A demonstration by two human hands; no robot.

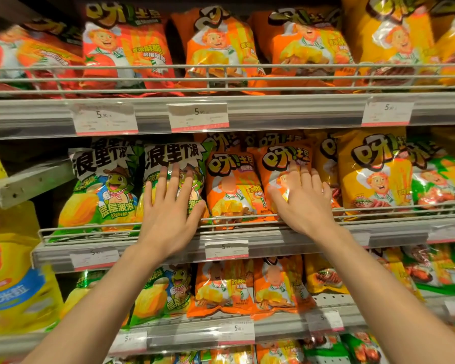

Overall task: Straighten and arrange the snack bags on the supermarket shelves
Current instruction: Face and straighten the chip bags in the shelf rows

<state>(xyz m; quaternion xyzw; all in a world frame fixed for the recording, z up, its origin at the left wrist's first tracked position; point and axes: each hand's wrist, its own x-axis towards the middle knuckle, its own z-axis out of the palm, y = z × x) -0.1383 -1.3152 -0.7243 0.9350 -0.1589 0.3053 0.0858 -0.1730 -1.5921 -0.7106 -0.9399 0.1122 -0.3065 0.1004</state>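
Observation:
On the middle shelf, my left hand (168,206) lies flat with spread fingers on the front of a green frog-print snack bag (174,158). My right hand (302,198) presses flat on an orange chef-print snack bag (281,158) two places to the right. Between my hands stands another orange chef bag (231,187), upright behind the wire rail. A second green frog bag (103,185) stands left of my left hand. Both hands reach over the shelf's wire rail (247,219).
The upper shelf (273,109) holds red, orange and yellow chef bags. Yellow and green bags (373,174) fill the middle shelf's right side. The lower shelf (273,327) carries frog and orange bags. Large yellow bags (13,279) stand at the left. Price tags (197,116) line the shelf edges.

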